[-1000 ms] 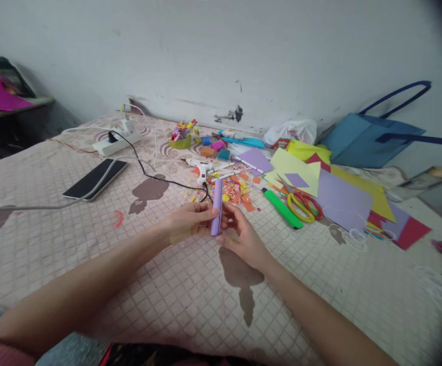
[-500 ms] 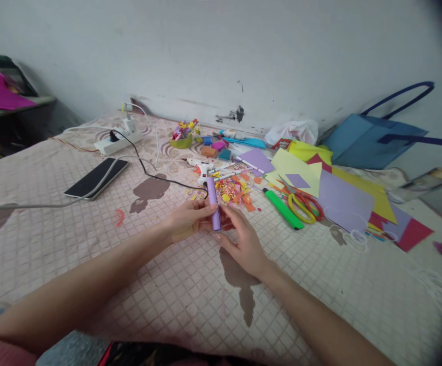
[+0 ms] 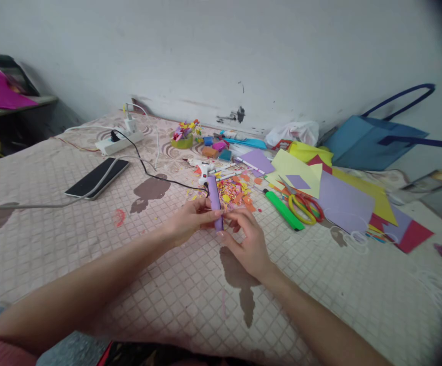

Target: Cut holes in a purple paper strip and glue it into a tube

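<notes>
A narrow purple strip (image 3: 213,193), rolled or folded from what looks like craft paper, stands out between my hands above the cloth. My left hand (image 3: 192,219) is closed on it, the thumb lying across its lower part. From the other side, my right hand (image 3: 248,244) has bent fingers at the strip's lower right edge, with thumb and fingertips pinching close to its end. Just beyond the strip are a white glue gun (image 3: 203,172) and a pile of small coloured scraps (image 3: 233,193). Fingers of the left hand behind the strip are partly hidden.
Right of the scraps lie a green cutter knife (image 3: 284,209), scissors (image 3: 300,207) and coloured sheets (image 3: 345,201). A phone (image 3: 97,178) and a power strip (image 3: 118,144) sit at left, with cables across the cloth. A blue bag (image 3: 373,140) leans at the wall.
The purple strip has shifted slightly to the right and turned, showing a dark gap along its right edge. My right fingers have curled in closer to its lower end.
</notes>
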`<state>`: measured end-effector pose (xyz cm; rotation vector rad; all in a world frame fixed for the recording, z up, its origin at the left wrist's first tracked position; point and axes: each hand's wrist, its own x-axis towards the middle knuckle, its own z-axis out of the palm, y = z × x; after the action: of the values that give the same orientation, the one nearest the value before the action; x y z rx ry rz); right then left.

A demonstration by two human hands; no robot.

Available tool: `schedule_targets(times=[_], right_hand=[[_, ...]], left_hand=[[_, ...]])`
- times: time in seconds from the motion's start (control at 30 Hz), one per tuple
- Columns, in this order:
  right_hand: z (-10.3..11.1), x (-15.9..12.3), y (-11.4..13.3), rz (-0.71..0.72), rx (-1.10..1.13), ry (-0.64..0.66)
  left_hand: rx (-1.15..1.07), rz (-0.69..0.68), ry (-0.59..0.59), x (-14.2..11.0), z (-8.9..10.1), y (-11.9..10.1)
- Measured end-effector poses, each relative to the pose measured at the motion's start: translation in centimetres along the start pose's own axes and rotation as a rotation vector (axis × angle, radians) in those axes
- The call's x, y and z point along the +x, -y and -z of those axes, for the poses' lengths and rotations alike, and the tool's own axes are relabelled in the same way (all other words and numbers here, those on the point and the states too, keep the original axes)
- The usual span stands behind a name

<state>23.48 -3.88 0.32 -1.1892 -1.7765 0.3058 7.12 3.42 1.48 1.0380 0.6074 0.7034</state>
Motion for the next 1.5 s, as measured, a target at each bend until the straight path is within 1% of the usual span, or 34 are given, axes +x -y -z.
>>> schedule_targets(times=[0.13,0.2,0.37,0.67,0.77,0.9,1.0,1.07,1.2,1.5], right_hand=[[-0.2,0.1,0.2,-0.127,0.031,0.051],[-0.3,0.1,0.1,-0.174,0.052,0.06],[-0.2,0.1,0.0,-0.208,0.083,0.073],[-0.2,0.0,0.0,-0.27,0.204,0.094],[0.1,0.1,-0.1,-0.296,0.271,0.058],[0.6,0.7,-0.6,-0.393,0.44,-0.027],[0.8,1.0,-1.0,-0.431,0.566,-0.006],[0.8,1.1,-1.1,-0.445,0.609,0.013],[0.8,1.0,-1.1,-0.476,0.64,-0.002],[1.1,1.1,-0.5,-0.504,0.631,-0.051]], left_hand=[[0.083,-0.037,0.023,-0.1,-0.3,0.4],[0.122,-0.075,0.009,-0.1,-0.4,0.4],[0.229,-0.17,-0.035,-0.3,-0.4,0.0],[0.363,-0.249,-0.052,-0.2,-0.4,-0.1],[0.447,-0.247,-0.021,-0.2,-0.3,-0.4],[0.62,-0.239,0.046,-0.7,-0.6,-0.8],[0.765,-0.257,0.067,-1.1,-0.9,-0.7],[0.846,-0.278,0.062,-1.3,-1.1,-0.5],[0.932,-0.313,0.039,-1.3,-1.2,-0.1],[1.01,-0.36,-0.015,-1.2,-0.8,0.1]])
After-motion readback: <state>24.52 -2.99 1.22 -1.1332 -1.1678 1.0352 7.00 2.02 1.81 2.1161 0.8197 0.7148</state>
